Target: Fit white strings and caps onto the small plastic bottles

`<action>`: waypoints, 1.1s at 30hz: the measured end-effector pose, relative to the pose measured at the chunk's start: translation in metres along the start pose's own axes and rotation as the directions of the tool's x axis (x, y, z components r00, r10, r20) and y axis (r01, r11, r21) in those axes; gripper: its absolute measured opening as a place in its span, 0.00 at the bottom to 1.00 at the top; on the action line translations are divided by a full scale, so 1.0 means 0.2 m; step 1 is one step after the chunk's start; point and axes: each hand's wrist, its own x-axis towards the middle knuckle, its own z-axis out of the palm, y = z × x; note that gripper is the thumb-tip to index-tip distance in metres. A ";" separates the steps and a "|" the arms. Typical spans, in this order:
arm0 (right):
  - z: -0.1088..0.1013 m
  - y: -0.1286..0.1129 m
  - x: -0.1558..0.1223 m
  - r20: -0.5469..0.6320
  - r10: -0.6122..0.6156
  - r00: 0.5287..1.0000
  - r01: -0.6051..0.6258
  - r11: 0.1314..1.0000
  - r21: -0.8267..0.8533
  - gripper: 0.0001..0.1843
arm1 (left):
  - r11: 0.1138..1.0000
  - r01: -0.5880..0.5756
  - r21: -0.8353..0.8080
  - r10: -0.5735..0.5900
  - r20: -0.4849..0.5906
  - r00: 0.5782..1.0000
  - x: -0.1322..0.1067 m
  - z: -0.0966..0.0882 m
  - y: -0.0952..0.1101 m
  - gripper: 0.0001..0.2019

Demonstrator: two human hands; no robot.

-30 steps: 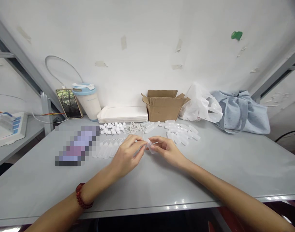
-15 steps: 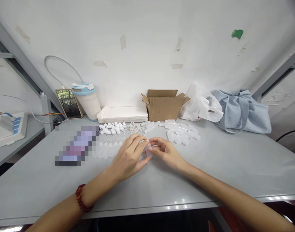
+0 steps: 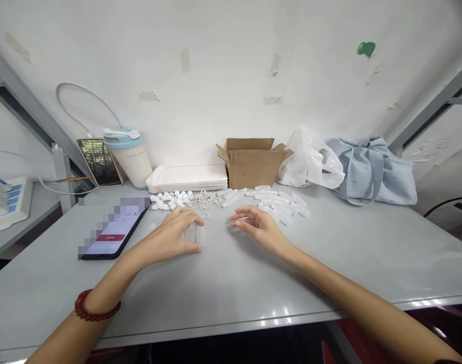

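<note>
My left hand [image 3: 174, 235] has its thumb and fingers at the two ends of a small translucent plastic tube [image 3: 200, 235], low over the table. That tube is beside others of its kind in a row, which my hand mostly covers. Farther right, my right hand [image 3: 256, 223] is empty, its fingers loosely curved and apart. Behind it lie several loose translucent tubes [image 3: 284, 206]. A heap of small white caps [image 3: 172, 199] and a tangle of white cords [image 3: 203, 199] rest beyond my left hand.
On the left are a lit phone [image 3: 113, 235], a propped phone [image 3: 100, 162] and a tumbler [image 3: 128, 157]. Along the wall stand stacked white trays [image 3: 187, 177], an open cardboard box [image 3: 251, 169], a white plastic bag [image 3: 310, 159] and a blue cloth bag [image 3: 375, 172].
My left hand has moved left with the tube, to the row. My right hand has let go of the tube, and its fingers have opened. The view has shifted slightly.
</note>
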 end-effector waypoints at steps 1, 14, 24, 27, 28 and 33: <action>0.00 0.00 0.00 -0.007 0.001 1.000 -0.001 1.000 -0.006 0.14 | 1.000 0.010 0.009 -0.010 0.008 1.000 0.00 0.00 0.00 0.19; -0.01 -0.01 0.00 -0.035 -0.003 0.999 0.002 0.999 -0.033 0.14 | 0.999 -0.036 -0.008 0.036 -0.049 0.998 -0.01 0.00 0.01 0.21; -0.06 -0.04 0.03 -0.127 -0.158 0.979 0.110 0.940 -0.322 0.12 | 0.993 -0.075 -0.092 0.048 -0.271 0.961 0.14 0.11 -0.04 0.20; -0.07 -0.05 0.04 -0.143 -0.182 0.973 0.121 0.927 -0.356 0.12 | 0.997 -0.048 -0.061 0.035 -0.203 0.979 0.14 0.10 -0.02 0.21; -0.07 -0.05 0.04 -0.148 -0.187 0.971 0.123 0.925 -0.361 0.12 | 0.998 -0.046 -0.046 0.037 -0.182 0.983 0.14 0.09 -0.01 0.22; -0.08 -0.06 0.04 -0.152 -0.213 0.965 0.143 0.917 -0.373 0.12 | 0.997 -0.066 0.040 0.071 -0.129 0.989 0.13 0.08 0.02 0.21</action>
